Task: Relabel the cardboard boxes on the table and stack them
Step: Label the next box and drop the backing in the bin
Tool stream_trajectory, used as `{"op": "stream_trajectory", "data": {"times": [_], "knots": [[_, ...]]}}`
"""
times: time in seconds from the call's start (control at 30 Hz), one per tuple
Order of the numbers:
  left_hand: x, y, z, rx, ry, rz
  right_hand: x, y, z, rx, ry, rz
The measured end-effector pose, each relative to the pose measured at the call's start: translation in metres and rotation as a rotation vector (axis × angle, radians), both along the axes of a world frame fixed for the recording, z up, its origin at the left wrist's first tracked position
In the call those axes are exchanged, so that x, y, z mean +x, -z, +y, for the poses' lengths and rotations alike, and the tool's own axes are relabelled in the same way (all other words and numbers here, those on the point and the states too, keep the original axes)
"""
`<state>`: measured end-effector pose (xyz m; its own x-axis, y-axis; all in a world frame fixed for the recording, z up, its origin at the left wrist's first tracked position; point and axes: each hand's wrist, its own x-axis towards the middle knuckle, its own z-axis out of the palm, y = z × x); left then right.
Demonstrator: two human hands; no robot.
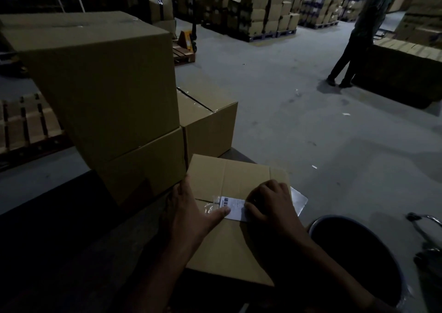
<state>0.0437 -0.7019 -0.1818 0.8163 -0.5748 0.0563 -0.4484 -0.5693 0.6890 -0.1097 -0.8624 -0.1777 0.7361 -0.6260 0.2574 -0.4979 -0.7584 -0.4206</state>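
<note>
A flat brown cardboard box lies on the dark table in front of me. A white barcode label sits on its top, across the taped seam. My left hand rests on the box's left edge, thumb pressing the label's left end. My right hand lies fingers-down on the label's right end. To the left, a large box stands stacked on another box. A third box stands behind, against the stack.
A round dark bin stands at my right, with a metal chair frame beyond it. A white sheet pokes out past the box's right edge. A person stands far right by pallets. Stacked cartons and a pallet jack fill the back.
</note>
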Motion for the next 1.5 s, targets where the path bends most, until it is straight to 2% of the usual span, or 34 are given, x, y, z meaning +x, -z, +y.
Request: {"op": "stream_trajectory", "data": {"times": [0.67, 0.83, 0.97, 1.03, 1.13, 1.27, 1.4, 1.5], "knots": [[-0.001, -0.001, 0.000, 0.003, 0.002, 0.040, -0.007, 0.001, 0.002, 0.003, 0.049, -0.030], [-0.001, -0.001, -0.001, 0.021, 0.002, 0.040, -0.010, -0.005, 0.002, 0.089, 0.052, -0.066], [0.001, -0.001, 0.000, -0.004, -0.001, 0.084, -0.030, -0.007, 0.008, 0.085, 0.159, -0.201], [0.001, 0.000, 0.000, -0.020, -0.010, 0.089, -0.044, -0.003, 0.017, 0.047, 0.257, -0.224], [-0.001, -0.002, 0.000, -0.022, -0.002, 0.084, -0.061, 0.004, 0.032, 0.099, 0.340, -0.248], [-0.006, -0.005, 0.011, -0.023, 0.007, 0.107, -0.062, 0.004, 0.025, 0.133, 0.322, -0.219], [-0.016, -0.010, 0.034, 0.060, 0.032, 0.167, -0.045, 0.000, 0.005, 0.120, 0.246, -0.132], [-0.014, -0.008, 0.056, 0.038, 0.070, 0.214, -0.026, -0.005, -0.017, 0.132, 0.198, -0.093]]}}
